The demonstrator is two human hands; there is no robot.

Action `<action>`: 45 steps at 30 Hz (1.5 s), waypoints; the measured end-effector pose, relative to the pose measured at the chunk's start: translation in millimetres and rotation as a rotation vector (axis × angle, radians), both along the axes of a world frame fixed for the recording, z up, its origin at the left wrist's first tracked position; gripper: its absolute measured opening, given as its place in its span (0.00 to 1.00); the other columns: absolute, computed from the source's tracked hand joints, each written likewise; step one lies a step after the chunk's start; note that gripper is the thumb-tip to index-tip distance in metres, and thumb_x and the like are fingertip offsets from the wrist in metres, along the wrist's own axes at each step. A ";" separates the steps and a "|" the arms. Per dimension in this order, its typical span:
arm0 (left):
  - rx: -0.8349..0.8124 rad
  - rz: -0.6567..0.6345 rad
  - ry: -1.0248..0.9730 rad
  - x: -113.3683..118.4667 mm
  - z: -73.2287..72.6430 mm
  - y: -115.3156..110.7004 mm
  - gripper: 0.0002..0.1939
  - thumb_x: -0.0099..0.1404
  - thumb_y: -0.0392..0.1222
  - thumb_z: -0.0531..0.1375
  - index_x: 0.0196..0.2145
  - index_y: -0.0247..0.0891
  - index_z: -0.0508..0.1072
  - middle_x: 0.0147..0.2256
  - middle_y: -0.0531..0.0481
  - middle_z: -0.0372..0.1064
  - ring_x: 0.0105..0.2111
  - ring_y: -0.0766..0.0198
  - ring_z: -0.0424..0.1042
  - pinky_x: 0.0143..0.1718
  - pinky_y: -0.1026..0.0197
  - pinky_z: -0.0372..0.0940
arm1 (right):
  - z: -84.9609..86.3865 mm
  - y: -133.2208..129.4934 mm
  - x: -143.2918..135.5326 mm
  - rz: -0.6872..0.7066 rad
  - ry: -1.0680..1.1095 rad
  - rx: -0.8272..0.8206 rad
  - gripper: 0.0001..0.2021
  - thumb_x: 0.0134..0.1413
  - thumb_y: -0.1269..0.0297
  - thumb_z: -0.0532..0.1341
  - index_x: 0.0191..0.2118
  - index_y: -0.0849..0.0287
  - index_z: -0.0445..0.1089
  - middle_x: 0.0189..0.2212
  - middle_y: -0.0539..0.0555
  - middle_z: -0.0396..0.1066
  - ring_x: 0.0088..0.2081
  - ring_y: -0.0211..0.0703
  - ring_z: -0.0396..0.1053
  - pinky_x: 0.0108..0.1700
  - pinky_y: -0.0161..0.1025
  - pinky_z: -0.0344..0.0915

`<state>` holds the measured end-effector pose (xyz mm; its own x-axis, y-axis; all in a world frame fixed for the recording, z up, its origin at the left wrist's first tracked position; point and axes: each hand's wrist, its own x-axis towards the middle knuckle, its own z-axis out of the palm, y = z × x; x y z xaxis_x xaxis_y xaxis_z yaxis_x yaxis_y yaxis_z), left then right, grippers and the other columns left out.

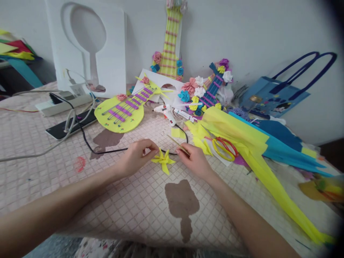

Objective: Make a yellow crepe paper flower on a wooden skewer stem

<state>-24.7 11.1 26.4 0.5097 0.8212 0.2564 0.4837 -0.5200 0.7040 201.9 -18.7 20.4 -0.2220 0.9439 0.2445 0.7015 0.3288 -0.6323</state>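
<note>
A small yellow crepe-paper flower (pixel 163 162) with pointed petals lies on the quilted tablecloth between my hands. My left hand (pixel 138 157) has its thumb and forefinger pinched at the flower's upper left petal. On the other side, my right hand (pixel 195 158) grips a thin wooden stick (pixel 175 140), which points up and to the left. The stick's lower end is hidden in my fingers. Beyond the hands lies a white glue gun (pixel 167 114), its black cord (pixel 107 152) running behind the flower. A small yellow paper square (pixel 178 133) is near the cord.
A yellow paper guitar (pixel 120 114) lies behind my left hand, near a phone (pixel 64 125) and a white power strip (pixel 63 104). To the right are red- and yellow-handled scissors (pixel 224 148), yellow crepe paper (pixel 255 154) and a blue bag (pixel 271 95).
</note>
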 end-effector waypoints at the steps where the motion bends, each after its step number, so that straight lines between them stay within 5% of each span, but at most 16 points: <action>1: -0.024 0.008 -0.011 0.1 0.2 0.0 0.07 0.64 0.39 0.56 0.33 0.36 0.73 0.30 0.52 0.73 0.28 0.68 0.67 0.29 0.66 0.60 | 2.6 -1.5 -2.3 -0.008 0.034 -0.005 0.11 0.58 0.63 0.54 0.25 0.58 0.59 0.21 0.46 0.59 0.23 0.34 0.55 0.27 0.33 0.51; 8: -0.012 0.018 -0.036 2.3 -0.4 -3.5 0.08 0.64 0.40 0.56 0.31 0.35 0.73 0.28 0.53 0.72 0.26 0.70 0.66 0.27 0.67 0.58 | 10.8 -10.4 -28.3 0.076 0.204 -0.095 0.09 0.57 0.58 0.56 0.34 0.58 0.65 0.23 0.46 0.63 0.24 0.33 0.57 0.27 0.32 0.54; 13: 0.053 -0.026 -0.022 2.4 -2.4 -4.9 0.07 0.63 0.39 0.57 0.32 0.36 0.73 0.30 0.51 0.72 0.30 0.68 0.68 0.29 0.66 0.60 | 8.6 -10.6 -33.6 0.193 0.143 0.014 0.10 0.59 0.62 0.54 0.27 0.58 0.60 0.23 0.45 0.58 0.26 0.34 0.57 0.30 0.32 0.53; 21: 0.197 0.045 0.019 -7.7 0.3 7.7 0.06 0.62 0.35 0.56 0.38 0.36 0.70 0.35 0.49 0.70 0.32 0.68 0.68 0.32 0.65 0.62 | 10.7 -1.8 -11.1 -0.078 0.132 0.084 0.14 0.59 0.61 0.51 0.23 0.57 0.53 0.18 0.43 0.50 0.21 0.33 0.50 0.25 0.33 0.48; 31: 0.101 -0.141 0.219 -6.2 -0.3 3.0 0.05 0.63 0.36 0.56 0.32 0.36 0.72 0.32 0.49 0.69 0.31 0.66 0.68 0.33 0.65 0.62 | 4.7 -2.2 -4.9 -0.104 0.002 0.041 0.15 0.58 0.60 0.52 0.22 0.56 0.52 0.16 0.43 0.48 0.20 0.33 0.48 0.24 0.34 0.46; 45: 0.089 -0.141 0.233 -4.0 -1.7 -2.3 0.05 0.61 0.33 0.56 0.33 0.35 0.72 0.31 0.49 0.70 0.29 0.66 0.68 0.31 0.66 0.60 | 9.4 -21.3 -17.2 0.165 -0.196 -0.220 0.06 0.49 0.65 0.61 0.26 0.58 0.64 0.20 0.45 0.65 0.23 0.33 0.60 0.26 0.32 0.50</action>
<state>-28.7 8.8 24.8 0.6711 0.7174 0.1869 0.5458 -0.6487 0.5304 184.7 -40.0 29.8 -0.3989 0.9167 -0.0230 0.7651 0.3189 -0.5594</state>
